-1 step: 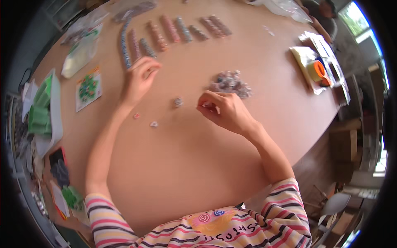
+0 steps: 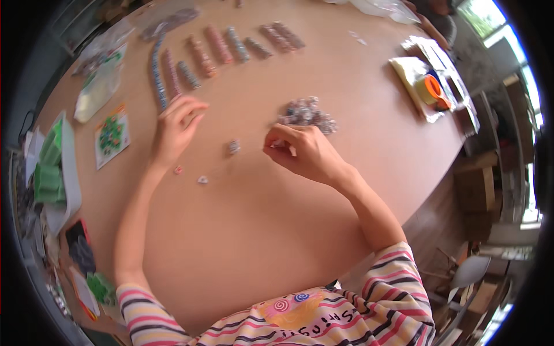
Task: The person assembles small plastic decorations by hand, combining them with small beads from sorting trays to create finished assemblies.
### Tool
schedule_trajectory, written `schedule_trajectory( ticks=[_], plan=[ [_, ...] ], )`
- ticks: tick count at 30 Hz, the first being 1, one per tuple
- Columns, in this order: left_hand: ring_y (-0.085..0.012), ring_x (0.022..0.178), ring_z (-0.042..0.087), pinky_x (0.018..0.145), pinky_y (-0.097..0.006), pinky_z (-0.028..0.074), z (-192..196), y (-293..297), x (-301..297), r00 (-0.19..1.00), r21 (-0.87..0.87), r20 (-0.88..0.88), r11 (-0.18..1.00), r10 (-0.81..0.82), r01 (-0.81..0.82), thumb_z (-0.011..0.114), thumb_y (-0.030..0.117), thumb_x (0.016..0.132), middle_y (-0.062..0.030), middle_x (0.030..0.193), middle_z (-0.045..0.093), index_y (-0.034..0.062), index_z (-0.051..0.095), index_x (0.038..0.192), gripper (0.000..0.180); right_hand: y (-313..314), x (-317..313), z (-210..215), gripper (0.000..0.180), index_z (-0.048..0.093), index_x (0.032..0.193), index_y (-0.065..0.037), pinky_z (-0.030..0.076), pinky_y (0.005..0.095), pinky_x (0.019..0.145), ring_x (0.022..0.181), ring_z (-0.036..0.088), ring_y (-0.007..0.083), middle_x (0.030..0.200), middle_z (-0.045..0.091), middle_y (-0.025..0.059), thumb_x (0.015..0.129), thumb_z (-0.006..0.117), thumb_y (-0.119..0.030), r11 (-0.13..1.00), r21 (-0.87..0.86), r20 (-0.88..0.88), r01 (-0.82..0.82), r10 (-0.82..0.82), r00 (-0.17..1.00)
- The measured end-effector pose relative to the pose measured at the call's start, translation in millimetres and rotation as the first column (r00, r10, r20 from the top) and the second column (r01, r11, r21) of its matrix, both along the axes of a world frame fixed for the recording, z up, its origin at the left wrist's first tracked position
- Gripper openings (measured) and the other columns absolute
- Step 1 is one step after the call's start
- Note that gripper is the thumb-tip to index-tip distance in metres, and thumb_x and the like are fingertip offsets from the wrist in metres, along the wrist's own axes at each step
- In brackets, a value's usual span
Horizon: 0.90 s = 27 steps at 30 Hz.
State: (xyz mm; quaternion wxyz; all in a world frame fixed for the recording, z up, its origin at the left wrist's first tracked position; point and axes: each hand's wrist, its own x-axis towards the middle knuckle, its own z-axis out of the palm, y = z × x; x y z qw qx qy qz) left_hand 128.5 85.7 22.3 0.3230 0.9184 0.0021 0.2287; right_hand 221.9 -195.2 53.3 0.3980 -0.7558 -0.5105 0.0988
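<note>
My left hand is raised over the table near the lower end of a long blue strand. Its thumb and fingers curl toward each other; whatever they may hold is too small to make out. Just in front of a pile of small pale and brownish bead-like pieces, my right hand is closed in a pinch, with a tiny whitish bit showing between the fingers. Between the hands lies a small greyish clump. Closer to me are a small red piece and a small white piece.
Several pink, orange and blue-grey strands lie in a row at the back. Left: a card with green pieces, plastic bags, a green container and a phone. Right: an orange tape roll on packages, and another person.
The table and everything on it sit slightly further left in the picture. Both hands keep nearly the same pose and place over the table.
</note>
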Motion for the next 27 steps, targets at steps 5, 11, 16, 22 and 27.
schedule_trajectory(
  ticks=[5,11,16,22,27],
  plan=[
    [-0.0279,0.102,0.058,0.084,-0.037,0.049,16.3,-23.4,-81.1,0.988,0.139,-0.073,0.98,-0.133,0.142,0.074,0.001,0.079,-0.0091,0.111,0.064,0.0032,0.069,0.112,0.034,-29.7,41.4,16.8,0.011,0.063,0.091,-0.003,0.054,0.0333,0.064,0.068,0.067,0.0215,0.077,0.068,0.0105,0.087,0.069,-0.011,0.986,0.016,0.001,0.165,-0.165,0.986],
    [-0.0295,0.11,0.055,0.082,-0.038,0.051,-2.4,-39.0,-103.0,0.986,0.09,-0.113,0.987,-0.122,0.132,0.076,0.001,0.075,-0.0091,0.117,0.063,0.0039,0.071,0.107,0.032,-113.9,145.6,6.1,0.015,0.067,0.096,0.0,0.053,0.024,0.06,0.065,0.066,0.0098,0.077,0.07,0.0074,0.092,0.069,-0.015,0.807,0.201,-0.05,0.556,-0.558,0.828],
    [-0.0285,0.106,0.057,0.08,-0.036,0.054,-7.1,-35.7,-101.3,0.992,0.036,-0.031,0.991,-0.126,0.127,0.077,-0.003,0.072,-0.0084,0.11,0.065,0.0016,0.069,0.09,0.021,-150.2,167.3,-11.0,0.013,0.066,0.099,-0.002,0.053,0.0228,0.063,0.069,0.064,0.0083,0.08,0.068,0.0039,0.094,0.067,-0.014,0.787,0.072,0.022,0.613,-0.616,0.788],
    [-0.0209,0.094,0.059,0.067,-0.031,0.052,-8.0,-33.9,-100.4,0.993,-0.085,0.0,0.99,-0.116,0.116,0.075,-0.005,0.077,-0.0058,0.097,0.066,0.0022,0.064,0.086,0.016,-77.0,152.0,-20.2,0.015,0.066,0.098,-0.002,0.051,0.0265,0.062,0.066,0.065,0.0114,0.077,0.067,0.006,0.094,0.066,-0.016,0.921,-0.075,0.058,0.382,-0.378,0.924],
    [-0.0131,0.078,0.062,0.064,-0.029,0.052,-1.8,-43.0,-109.3,0.992,-0.319,-0.116,0.948,-0.047,0.007,0.069,-0.004,0.087,-0.0034,0.092,0.066,0.0031,0.062,0.09,0.011,-4.9,148.5,-9.4,0.01,0.068,0.094,-0.003,0.052,0.0289,0.066,0.07,0.064,0.0141,0.078,0.069,0.0066,0.089,0.07,-0.012,0.972,-0.062,0.242,0.225,-0.204,0.949]
  ],
)
